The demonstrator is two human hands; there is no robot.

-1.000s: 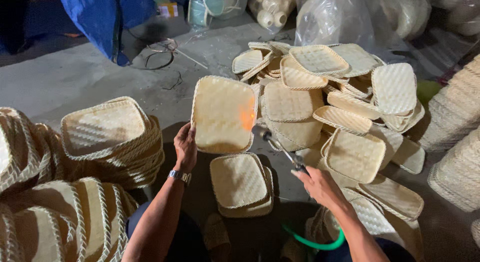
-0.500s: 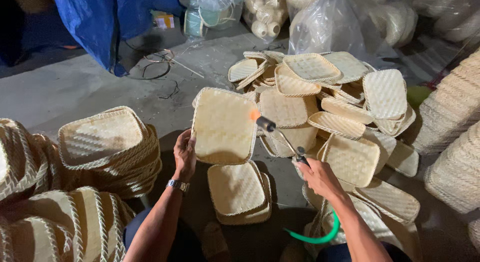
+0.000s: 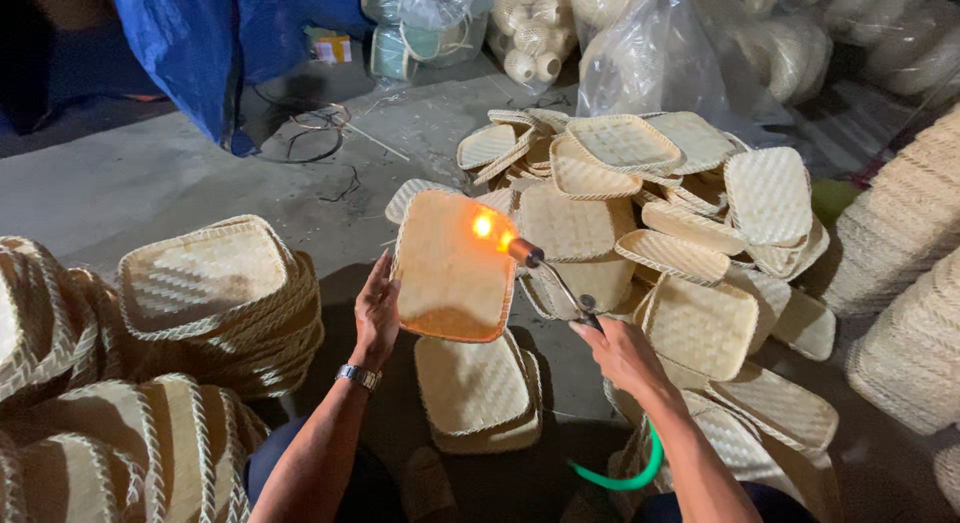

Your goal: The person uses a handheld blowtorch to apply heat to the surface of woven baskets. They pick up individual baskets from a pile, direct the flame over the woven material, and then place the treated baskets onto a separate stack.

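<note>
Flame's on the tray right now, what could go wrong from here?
1. The torch flame plays directly on the woven tray; lingering in one spot could scorch or ignite it.
2. The left hand grips the tray's edge close to the flame and could get burned.
3. The loose pile of woven trays lies right behind the flame, so a slip of the right hand might light it.

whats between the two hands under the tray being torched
In the head view, a short stack of woven trays lies on the floor between the left hand and right hand.
</note>
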